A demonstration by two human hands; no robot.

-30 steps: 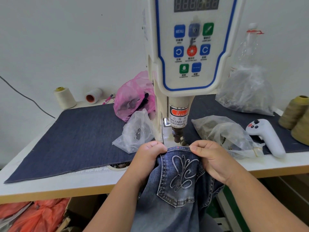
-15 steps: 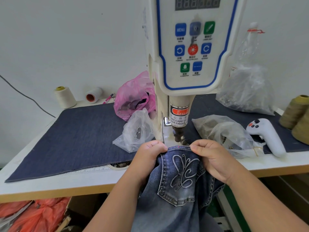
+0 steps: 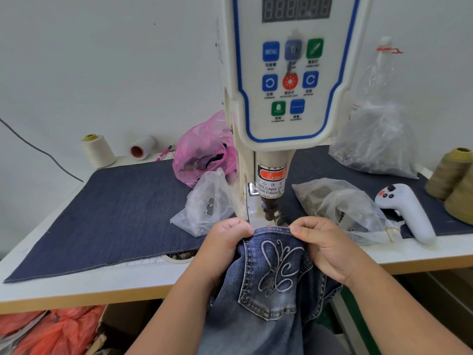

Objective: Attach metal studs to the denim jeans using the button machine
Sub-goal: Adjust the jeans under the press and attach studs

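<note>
- The jeans hang off the near table edge, top hem of the back pocket pulled up right under the button machine punch.
- Left hand and right hand each pinch a top pocket corner.
- Denim's soft and floppy with thick seams, so I'd say gripping those corners taut is the way to go.
</note>
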